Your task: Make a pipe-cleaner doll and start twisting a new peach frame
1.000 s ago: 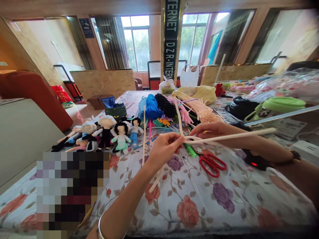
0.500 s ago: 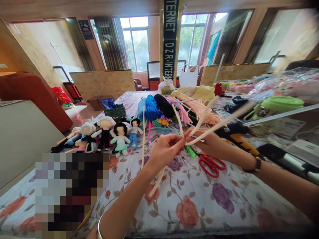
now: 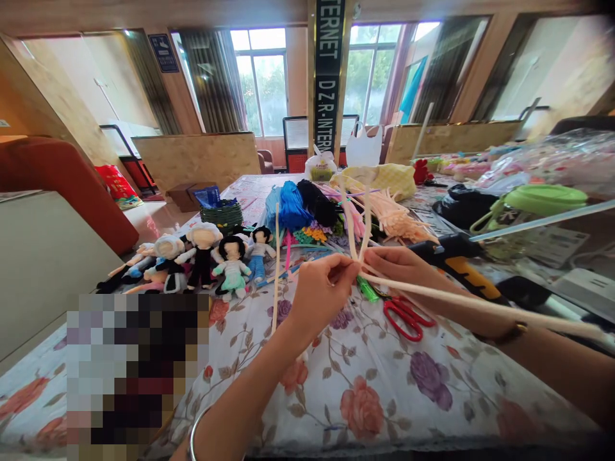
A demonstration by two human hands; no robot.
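Cream pipe cleaners (image 3: 432, 291) meet between my two hands at the middle of the table. My left hand (image 3: 324, 288) pinches the joint between thumb and fingertips. From the right, my right hand (image 3: 396, 269) has its fingers closed on the same strands. Two ends stand up above the fingertips, and a long one runs out to the right across my right forearm. Another cream pipe cleaner (image 3: 276, 269) lies on the cloth left of my left hand. Just below my right hand are red-handled scissors (image 3: 408, 318) and a small green item (image 3: 368, 289).
Several pipe-cleaner dolls (image 3: 204, 246) sit at the left. Bundles of blue pipe cleaners (image 3: 291, 205) and peach pipe cleaners (image 3: 398, 214) lie behind my hands. A glue gun (image 3: 456, 256) and a green-lidded jar (image 3: 542, 205) stand at the right. Something pixelated covers the lower left.
The long strand has swung down from upper right to across my right forearm. The two shorter ends now point more upright. My hands stay close together in nearly the same place.
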